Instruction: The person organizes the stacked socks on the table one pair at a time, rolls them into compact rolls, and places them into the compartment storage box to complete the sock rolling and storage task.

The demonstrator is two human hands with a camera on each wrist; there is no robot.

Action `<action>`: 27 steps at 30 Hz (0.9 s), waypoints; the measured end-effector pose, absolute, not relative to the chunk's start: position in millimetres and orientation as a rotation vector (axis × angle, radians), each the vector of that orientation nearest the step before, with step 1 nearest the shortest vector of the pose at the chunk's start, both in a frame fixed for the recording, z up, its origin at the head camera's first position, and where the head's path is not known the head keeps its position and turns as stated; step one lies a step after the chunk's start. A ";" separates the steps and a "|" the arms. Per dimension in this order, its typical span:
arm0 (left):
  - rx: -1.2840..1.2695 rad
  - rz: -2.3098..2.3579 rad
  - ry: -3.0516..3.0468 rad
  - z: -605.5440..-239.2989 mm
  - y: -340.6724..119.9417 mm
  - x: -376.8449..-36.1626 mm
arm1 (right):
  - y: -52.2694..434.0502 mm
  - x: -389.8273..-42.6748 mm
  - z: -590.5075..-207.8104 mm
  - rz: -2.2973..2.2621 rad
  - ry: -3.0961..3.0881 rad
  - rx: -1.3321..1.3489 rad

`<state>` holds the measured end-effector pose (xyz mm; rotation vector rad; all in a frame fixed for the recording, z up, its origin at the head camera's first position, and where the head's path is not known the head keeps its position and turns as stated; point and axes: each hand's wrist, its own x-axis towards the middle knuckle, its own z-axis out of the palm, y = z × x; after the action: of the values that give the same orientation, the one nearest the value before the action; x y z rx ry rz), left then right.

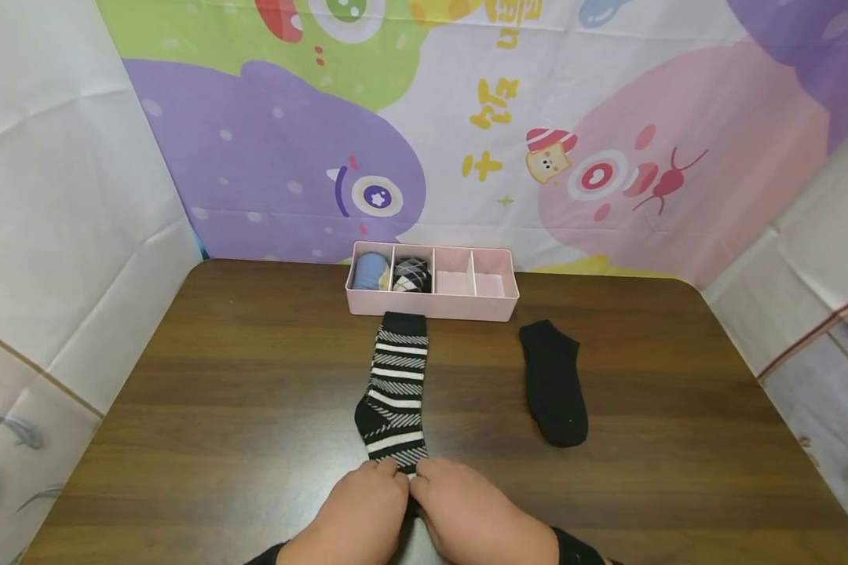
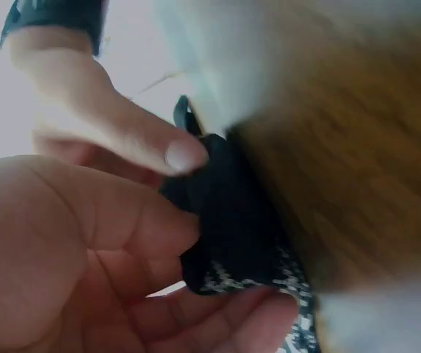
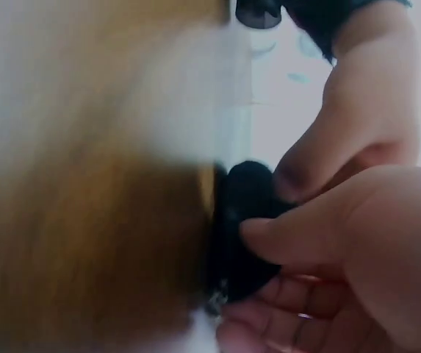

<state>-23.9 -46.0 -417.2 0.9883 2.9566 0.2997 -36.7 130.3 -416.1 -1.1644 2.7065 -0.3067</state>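
A black sock with white and grey stripes (image 1: 397, 377) lies lengthwise on the table, its cuff near the pink box and its toe toward me. My left hand (image 1: 363, 502) pinches the black toe end (image 2: 232, 213) between thumb and fingers. Right beside it, my right hand (image 1: 466, 506) pinches the same end, its thumb lying on the black fabric (image 3: 250, 220) in the right wrist view. From above, both hands hide most of the toe. To the right, a plain black ankle sock (image 1: 554, 384) lies flat, apart from both hands.
At the table's back edge stands a pink divided box (image 1: 431, 306). Its left compartments hold a rolled blue bundle (image 1: 371, 271) and a black-and-white checked bundle (image 1: 411, 275). Behind hangs a cartoon-printed cloth (image 1: 466, 212); white cloth panels flank the wooden table (image 1: 254, 377).
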 end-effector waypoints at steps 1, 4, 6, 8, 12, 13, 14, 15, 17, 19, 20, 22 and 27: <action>0.975 0.322 2.954 -416.9 -46.0 -22.8 | 130.7 -38.0 -417.8 -0.342 2.698 -1.146; 0.953 0.377 2.958 -416.8 -46.0 -20.2 | 132.6 -41.0 -423.0 -0.395 2.695 -1.121; 0.957 0.384 2.962 -417.1 -46.1 -19.7 | 133.4 -41.9 -425.3 -0.396 2.708 -1.124; 0.959 0.370 2.968 -417.4 -46.4 -21.2 | 133.6 -41.8 -425.3 -0.396 2.712 -1.113; 0.920 0.361 2.920 -416.7 -48.4 -27.9 | 133.5 -41.5 -424.1 -0.428 2.661 -1.045; 0.902 0.368 2.903 -416.3 -48.8 -29.5 | 133.2 -41.1 -423.0 -0.429 2.646 -1.024; 0.885 0.378 2.887 -415.9 -49.1 -30.8 | 133.0 -40.8 -422.3 -0.424 2.633 -1.004; 0.869 0.390 2.878 -415.9 -49.5 -31.6 | 132.4 -40.8 -421.6 -0.402 2.623 -0.994; 0.854 0.415 2.870 -415.8 -49.8 -32.6 | 130.7 -40.2 -420.4 -0.343 2.626 -0.994; 0.857 0.431 2.877 -415.6 -50.1 -32.6 | 128.5 -39.1 -420.3 -0.280 2.657 -1.014; 0.868 0.438 2.882 -415.5 -50.3 -32.5 | 127.8 -38.9 -420.7 -0.257 2.678 -1.031; 0.887 0.455 2.877 -414.7 -50.9 -32.8 | 126.6 -38.1 -421.8 -0.241 2.732 -1.068; 0.856 0.528 2.785 -410.2 -52.8 -32.0 | 127.7 -38.7 -425.0 -0.311 2.823 -1.116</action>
<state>-32.0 -52.8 -410.2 0.8564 2.7853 0.5277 -38.7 127.7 -425.0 -1.1164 2.8233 -0.3112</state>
